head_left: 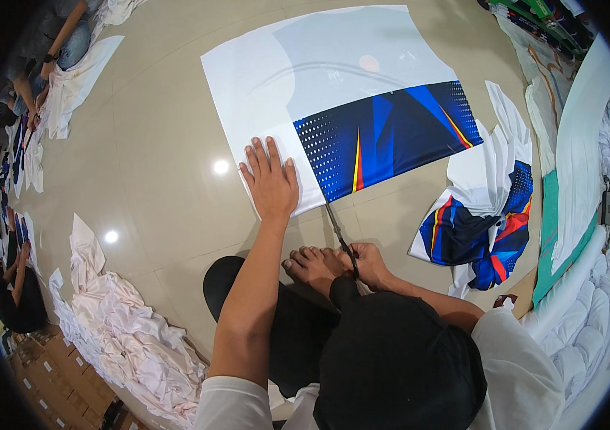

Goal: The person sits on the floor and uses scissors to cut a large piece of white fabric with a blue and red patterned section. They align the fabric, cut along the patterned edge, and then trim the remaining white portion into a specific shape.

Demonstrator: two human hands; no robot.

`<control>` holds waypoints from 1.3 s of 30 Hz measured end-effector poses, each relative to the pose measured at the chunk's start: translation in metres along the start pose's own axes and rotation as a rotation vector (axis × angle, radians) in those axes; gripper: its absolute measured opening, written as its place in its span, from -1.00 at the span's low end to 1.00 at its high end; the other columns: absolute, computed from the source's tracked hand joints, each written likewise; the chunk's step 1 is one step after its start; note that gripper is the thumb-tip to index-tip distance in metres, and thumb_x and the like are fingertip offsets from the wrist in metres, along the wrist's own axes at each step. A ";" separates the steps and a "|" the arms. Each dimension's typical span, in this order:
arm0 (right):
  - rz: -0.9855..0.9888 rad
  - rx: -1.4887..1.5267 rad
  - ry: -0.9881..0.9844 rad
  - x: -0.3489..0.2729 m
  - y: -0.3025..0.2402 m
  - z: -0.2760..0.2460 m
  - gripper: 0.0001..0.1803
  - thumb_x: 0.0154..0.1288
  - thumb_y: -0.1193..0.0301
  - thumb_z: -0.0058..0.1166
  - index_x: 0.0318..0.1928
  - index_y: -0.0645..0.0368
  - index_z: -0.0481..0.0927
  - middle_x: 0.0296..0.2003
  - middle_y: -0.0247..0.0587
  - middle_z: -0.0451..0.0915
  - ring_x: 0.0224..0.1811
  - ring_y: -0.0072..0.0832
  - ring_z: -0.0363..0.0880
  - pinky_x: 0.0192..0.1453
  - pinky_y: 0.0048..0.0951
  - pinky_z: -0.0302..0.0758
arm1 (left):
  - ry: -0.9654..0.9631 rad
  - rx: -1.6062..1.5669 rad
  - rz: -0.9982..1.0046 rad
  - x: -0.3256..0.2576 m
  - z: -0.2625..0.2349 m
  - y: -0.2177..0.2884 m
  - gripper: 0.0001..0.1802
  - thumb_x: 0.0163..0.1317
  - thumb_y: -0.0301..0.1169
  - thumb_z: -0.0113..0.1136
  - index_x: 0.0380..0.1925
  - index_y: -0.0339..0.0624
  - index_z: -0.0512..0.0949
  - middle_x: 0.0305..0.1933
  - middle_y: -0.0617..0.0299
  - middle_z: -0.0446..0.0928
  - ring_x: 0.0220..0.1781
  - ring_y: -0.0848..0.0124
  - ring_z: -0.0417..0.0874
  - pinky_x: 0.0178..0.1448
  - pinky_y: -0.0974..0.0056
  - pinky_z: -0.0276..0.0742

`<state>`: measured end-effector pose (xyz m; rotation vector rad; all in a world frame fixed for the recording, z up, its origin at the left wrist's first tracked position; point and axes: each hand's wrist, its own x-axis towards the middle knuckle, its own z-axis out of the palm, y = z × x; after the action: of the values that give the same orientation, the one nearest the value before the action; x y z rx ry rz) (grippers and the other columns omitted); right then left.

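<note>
A printed fabric piece [391, 140] lies spread flat on the floor, white at the far side with a dark blue panel of dots, blue shapes and red and yellow streaks. My left hand [270, 185] rests palm down, fingers stretched, on its white left margin. Closer to me, my right hand [371, 266] is closed around the handles of dark scissors [338, 231]. The blades point away from me, their tips at the near edge of the cloth, where the white margin meets the blue panel. Whether the blades have entered the cloth is too small to tell.
A crumpled heap of similar blue and white printed cloth [477, 222] lies to the right. Pale pinkish fabric [126, 330] is piled at the lower left. My bare foot [312, 264] is beside the scissors. White rolls and bundles [584, 322] line the right side. Other people work at far left.
</note>
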<state>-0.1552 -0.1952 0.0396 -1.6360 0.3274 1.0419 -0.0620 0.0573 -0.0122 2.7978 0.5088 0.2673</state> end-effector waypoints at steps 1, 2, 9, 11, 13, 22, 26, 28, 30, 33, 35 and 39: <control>-0.003 -0.018 0.003 0.000 0.001 0.000 -0.60 0.42 0.16 0.35 -0.43 0.17 0.57 -0.58 -0.36 0.55 -0.57 -0.65 0.45 -0.47 -0.53 0.35 | 0.000 0.002 0.000 0.000 0.000 0.000 -0.29 0.63 -0.07 -0.15 0.64 -0.18 0.15 0.74 -0.15 0.02 0.77 -0.13 -0.06 0.73 -0.31 -0.23; -0.007 -0.016 0.007 0.001 0.002 0.000 -0.60 0.43 0.16 0.35 -0.43 0.18 0.58 -0.59 -0.36 0.55 -0.58 -0.65 0.46 -0.47 -0.52 0.35 | -0.005 0.004 -0.003 0.000 0.000 0.000 -0.29 0.63 -0.07 -0.16 0.65 -0.18 0.15 0.74 -0.15 0.02 0.77 -0.13 -0.05 0.73 -0.31 -0.23; -0.029 0.021 0.010 0.013 -0.003 0.002 -0.60 0.42 0.14 0.32 -0.40 0.22 0.60 -0.60 -0.34 0.55 -0.59 -0.61 0.48 -0.48 -0.49 0.38 | -0.024 0.004 -0.011 0.000 -0.001 0.000 -0.28 0.63 -0.06 -0.17 0.66 -0.15 0.13 0.75 -0.12 0.00 0.77 -0.11 -0.07 0.74 -0.28 -0.24; -0.017 0.041 0.008 0.016 -0.014 0.005 -0.59 0.41 0.14 0.31 -0.40 0.23 0.61 -0.60 -0.33 0.55 -0.60 -0.60 0.48 -0.48 -0.48 0.38 | -0.017 -0.009 -0.008 -0.001 -0.002 0.000 -0.29 0.63 -0.07 -0.18 0.65 -0.16 0.13 0.74 -0.14 0.02 0.77 -0.13 -0.05 0.74 -0.29 -0.23; -0.003 0.025 0.010 0.018 -0.019 0.006 -0.59 0.41 0.14 0.32 -0.40 0.23 0.60 -0.60 -0.32 0.55 -0.60 -0.60 0.48 -0.48 -0.49 0.39 | -0.018 -0.007 -0.007 -0.001 -0.002 0.000 -0.29 0.64 -0.06 -0.19 0.65 -0.16 0.13 0.74 -0.14 0.01 0.77 -0.13 -0.05 0.74 -0.29 -0.23; -0.010 0.046 0.046 0.026 -0.025 0.010 -0.51 0.34 0.12 0.37 -0.55 0.19 0.51 -0.67 -0.28 0.54 -0.68 -0.57 0.50 -0.56 -0.47 0.39 | -0.044 0.016 -0.019 -0.001 0.001 -0.002 -0.26 0.63 -0.02 -0.19 0.67 -0.12 0.09 0.77 -0.09 -0.04 0.79 -0.07 -0.11 0.76 -0.27 -0.29; -0.008 0.070 0.046 0.027 -0.026 0.011 -0.52 0.35 0.13 0.37 -0.54 0.19 0.51 -0.66 -0.30 0.54 -0.67 -0.59 0.49 -0.56 -0.49 0.39 | -0.044 0.010 -0.018 -0.001 0.001 -0.002 -0.26 0.63 -0.02 -0.20 0.67 -0.12 0.09 0.77 -0.09 -0.05 0.79 -0.07 -0.11 0.76 -0.26 -0.30; -0.008 0.077 0.048 0.026 -0.027 0.012 -0.53 0.35 0.15 0.37 -0.54 0.19 0.51 -0.66 -0.30 0.54 -0.68 -0.60 0.49 -0.56 -0.50 0.38 | -0.044 0.017 -0.018 -0.001 0.002 -0.002 -0.26 0.64 -0.01 -0.20 0.67 -0.12 0.09 0.77 -0.09 -0.05 0.79 -0.07 -0.12 0.76 -0.26 -0.30; 0.000 0.096 0.041 0.027 -0.026 0.011 -0.55 0.35 0.16 0.37 -0.53 0.20 0.53 -0.66 -0.31 0.54 -0.67 -0.61 0.48 -0.55 -0.50 0.38 | -0.046 0.019 -0.018 -0.001 0.002 -0.002 -0.26 0.64 -0.01 -0.21 0.67 -0.12 0.09 0.77 -0.09 -0.05 0.79 -0.07 -0.12 0.76 -0.27 -0.30; 0.001 0.091 0.035 0.026 -0.025 0.010 -0.57 0.36 0.18 0.36 -0.51 0.21 0.56 -0.65 -0.32 0.55 -0.66 -0.62 0.48 -0.55 -0.51 0.38 | -0.045 0.024 -0.017 -0.001 0.002 -0.002 -0.26 0.64 -0.01 -0.21 0.67 -0.12 0.08 0.77 -0.08 -0.05 0.79 -0.07 -0.12 0.76 -0.27 -0.30; 0.004 0.083 0.031 0.026 -0.025 0.008 -0.60 0.38 0.20 0.36 -0.47 0.21 0.58 -0.65 -0.34 0.54 -0.66 -0.63 0.46 -0.55 -0.52 0.36 | -0.048 0.030 -0.017 -0.001 0.001 -0.001 -0.26 0.64 -0.01 -0.21 0.67 -0.12 0.08 0.77 -0.08 -0.05 0.79 -0.07 -0.12 0.76 -0.26 -0.30; 0.020 0.087 0.027 0.025 -0.027 0.008 -0.64 0.40 0.24 0.37 -0.43 0.21 0.60 -0.65 -0.35 0.54 -0.67 -0.65 0.43 -0.57 -0.54 0.34 | -0.056 0.036 -0.021 -0.001 -0.001 -0.001 -0.26 0.64 -0.02 -0.21 0.67 -0.12 0.08 0.77 -0.09 -0.05 0.79 -0.07 -0.11 0.76 -0.26 -0.30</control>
<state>-0.1263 -0.1708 0.0378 -1.5725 0.4025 1.0079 -0.0633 0.0585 -0.0123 2.8242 0.5342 0.1760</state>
